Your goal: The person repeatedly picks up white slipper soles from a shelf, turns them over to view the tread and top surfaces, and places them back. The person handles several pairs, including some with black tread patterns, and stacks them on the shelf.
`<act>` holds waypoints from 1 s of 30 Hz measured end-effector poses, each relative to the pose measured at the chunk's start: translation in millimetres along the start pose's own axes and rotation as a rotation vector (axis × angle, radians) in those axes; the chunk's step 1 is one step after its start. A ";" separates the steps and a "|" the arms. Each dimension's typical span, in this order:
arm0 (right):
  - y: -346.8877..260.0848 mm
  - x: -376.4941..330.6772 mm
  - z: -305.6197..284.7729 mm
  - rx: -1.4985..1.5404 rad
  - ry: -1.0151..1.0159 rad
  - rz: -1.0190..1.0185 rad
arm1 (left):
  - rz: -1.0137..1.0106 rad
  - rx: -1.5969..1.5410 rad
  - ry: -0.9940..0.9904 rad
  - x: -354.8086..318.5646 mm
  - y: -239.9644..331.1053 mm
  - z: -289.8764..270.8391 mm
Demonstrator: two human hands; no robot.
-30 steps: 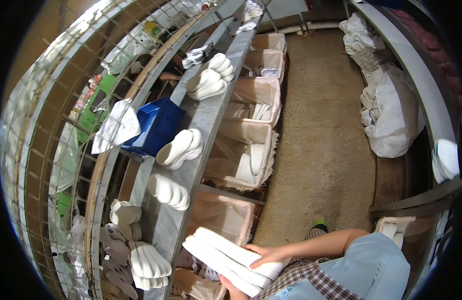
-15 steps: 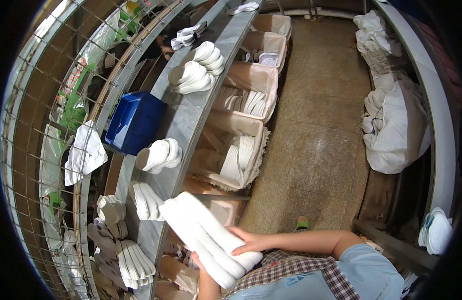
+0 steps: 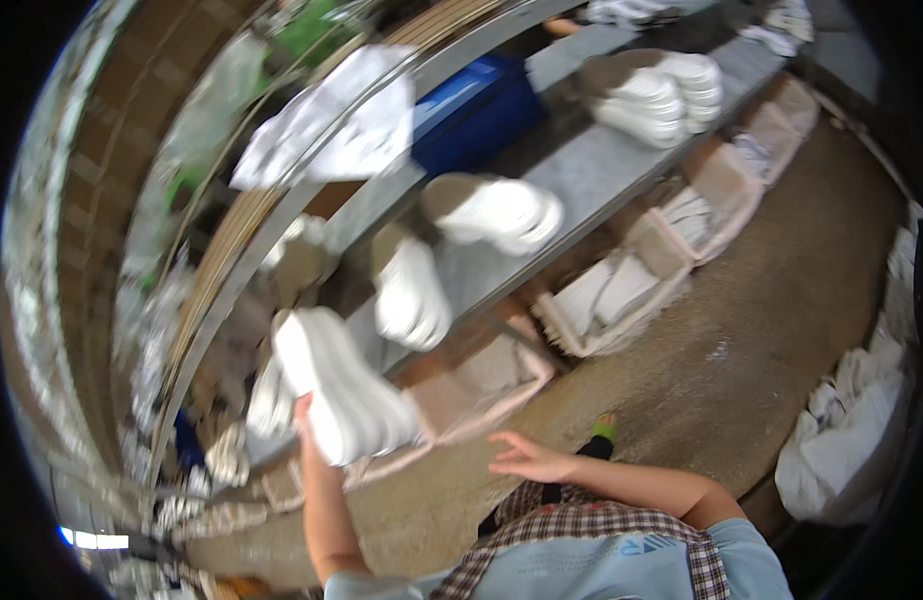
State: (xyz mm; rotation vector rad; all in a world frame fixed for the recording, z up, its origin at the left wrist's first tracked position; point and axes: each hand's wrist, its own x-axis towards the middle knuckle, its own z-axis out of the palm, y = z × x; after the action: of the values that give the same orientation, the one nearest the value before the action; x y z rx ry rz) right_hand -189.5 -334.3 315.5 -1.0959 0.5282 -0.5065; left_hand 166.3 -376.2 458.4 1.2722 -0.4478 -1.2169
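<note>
- Stack of white insoles [image 3: 346, 395] sits in the left hand [image 3: 303, 412], fingers clasped under it, above the grey surface [image 3: 581, 170].
- Right hand [image 3: 526, 460] hangs free, fingers spread.
- More white piles [image 3: 411, 295] lie alongside; floor crates [image 3: 621, 295] hold white pieces.
- The stack's long axis tilts up-left.

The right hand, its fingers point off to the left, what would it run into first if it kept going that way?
Probably the stack of white pieces gripped by the left hand; the right hand is open and empty. It might pass below the stack instead; blur hides the depth.
</note>
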 end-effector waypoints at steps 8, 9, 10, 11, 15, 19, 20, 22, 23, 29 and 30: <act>56.6 -53.8 -161.4 -0.224 0.349 0.128 | -0.160 0.254 -0.142 213.9 18.8 35.9; 63.6 -74.1 -182.2 -0.382 0.444 0.215 | -0.201 0.267 -0.249 225.0 14.7 31.2; 70.0 -91.1 -200.8 -0.555 0.514 0.384 | -0.173 0.293 -0.291 228.2 17.6 27.0; 78.6 -115.1 -215.0 -0.530 0.642 0.374 | -0.153 0.244 -0.032 229.9 12.6 20.8; 119.5 -198.6 -270.8 -0.343 1.007 0.545 | 0.045 0.105 -0.157 191.6 -42.0 23.4; 159.2 -268.1 -305.8 -0.112 1.316 0.450 | -0.182 0.583 0.055 172.6 -209.2 71.4; 161.5 -284.9 -316.7 0.001 1.324 0.452 | -0.303 0.702 0.057 162.8 -250.5 81.2; 154.8 -319.6 -348.0 0.033 1.299 0.553 | -0.534 0.930 0.038 136.9 -317.5 96.9; 146.0 -334.6 -359.9 -0.044 1.260 0.649 | -0.635 1.031 0.017 118.6 -340.6 105.8; 73.5 -440.5 -498.8 0.135 1.256 0.672 | -0.730 1.106 -0.605 81.7 -443.0 344.6; 66.3 -457.8 -517.8 0.031 1.307 0.652 | -0.594 1.217 -0.851 83.8 -463.4 410.7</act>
State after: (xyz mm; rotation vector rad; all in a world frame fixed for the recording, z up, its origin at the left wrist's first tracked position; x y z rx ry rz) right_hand -858.4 -382.1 135.5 -0.3707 1.9258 -0.5924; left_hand -342.4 -565.6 148.9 1.9008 -1.7027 -2.1185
